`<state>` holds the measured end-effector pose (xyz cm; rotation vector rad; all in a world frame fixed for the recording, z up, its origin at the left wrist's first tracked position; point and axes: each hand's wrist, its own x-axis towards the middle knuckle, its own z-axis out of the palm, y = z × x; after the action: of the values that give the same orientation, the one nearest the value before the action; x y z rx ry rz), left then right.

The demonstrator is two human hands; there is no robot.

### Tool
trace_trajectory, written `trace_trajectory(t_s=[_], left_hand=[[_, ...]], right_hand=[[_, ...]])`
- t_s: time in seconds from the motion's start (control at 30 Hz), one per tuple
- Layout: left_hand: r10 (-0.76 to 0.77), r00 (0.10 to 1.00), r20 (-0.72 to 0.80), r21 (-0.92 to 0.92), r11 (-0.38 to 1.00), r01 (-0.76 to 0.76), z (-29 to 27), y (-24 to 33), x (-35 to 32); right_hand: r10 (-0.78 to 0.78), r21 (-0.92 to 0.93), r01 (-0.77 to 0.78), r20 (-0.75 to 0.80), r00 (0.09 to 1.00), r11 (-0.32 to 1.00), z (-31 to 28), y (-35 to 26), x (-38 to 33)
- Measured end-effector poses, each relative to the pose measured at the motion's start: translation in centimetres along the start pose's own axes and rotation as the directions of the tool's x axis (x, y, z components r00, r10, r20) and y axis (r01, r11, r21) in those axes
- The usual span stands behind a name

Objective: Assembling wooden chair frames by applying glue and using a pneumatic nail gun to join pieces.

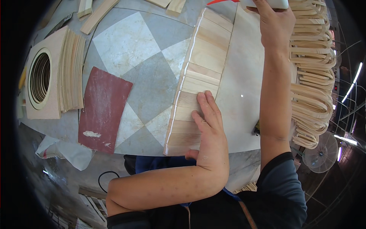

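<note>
A row of pale wooden pieces (207, 51) lies side by side on the table, slanting from the near edge toward the far side. A white line of glue (185, 72) runs along the row's left edge. My left hand (211, 131) lies on the near part of the row with its fingers stretched out, pressing on the wood. At the far top of the view my right hand (275, 23) is closed around a white glue bottle (279, 3). Its red nozzle (222, 1) points left, near the far end of the row; the bottle is partly cut off by the picture's edge.
A sheet of dark red sandpaper (105, 110) lies left of the row. Beyond it stands a stack of square boards (70, 72) with round holes. Bent wooden loops (312, 95) are piled along the right, by a fan (321, 152). Loose wood strips (98, 17) lie at the far left.
</note>
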<state>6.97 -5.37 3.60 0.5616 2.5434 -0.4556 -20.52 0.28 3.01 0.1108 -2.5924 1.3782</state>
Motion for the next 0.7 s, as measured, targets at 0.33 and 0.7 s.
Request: trace_trajectory(t_s=[0.33,0.7], left_hand=[[-0.048,0.995,-0.092,-0.038,0.998,0.045,1.2,0.8,0.7],[0.079,0.98,-0.184,0.018,0.997,-0.077,1.0,-0.3,0.2]], right_hand=[[0.502,0.909,-0.285,0.101,0.859,0.305,-4.6,6.8,-4.1],[0.655,0.909,-0.191,-0.111,0.747,0.371,-6.0,9.1,-10.5]])
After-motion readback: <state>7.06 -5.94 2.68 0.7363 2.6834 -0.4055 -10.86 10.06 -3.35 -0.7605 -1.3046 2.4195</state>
